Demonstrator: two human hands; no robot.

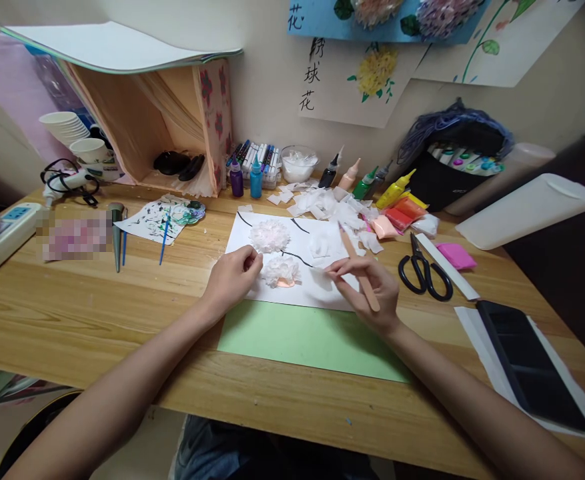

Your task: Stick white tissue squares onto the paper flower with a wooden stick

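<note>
Head view shows ruffled pale flowers, left hand curled, right hand gripping tissue and stick.

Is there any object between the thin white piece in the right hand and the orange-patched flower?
Nothing visible stands between the thin white piece and the flower; only the white sheet with its dark line lies below. The wooden stick in the right hand is outside this gap.

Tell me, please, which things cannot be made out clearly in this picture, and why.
In the head view:
Left hand: its curled shape hides whether the grip holds anything.
Peach patch: its extent is hidden by white petals.
Pink object: blurred by pixelation.
Blue poster: cut off by top edge.
Power strip: cut off by left edge.
Markers: lower ends hidden by the black holder.
</note>
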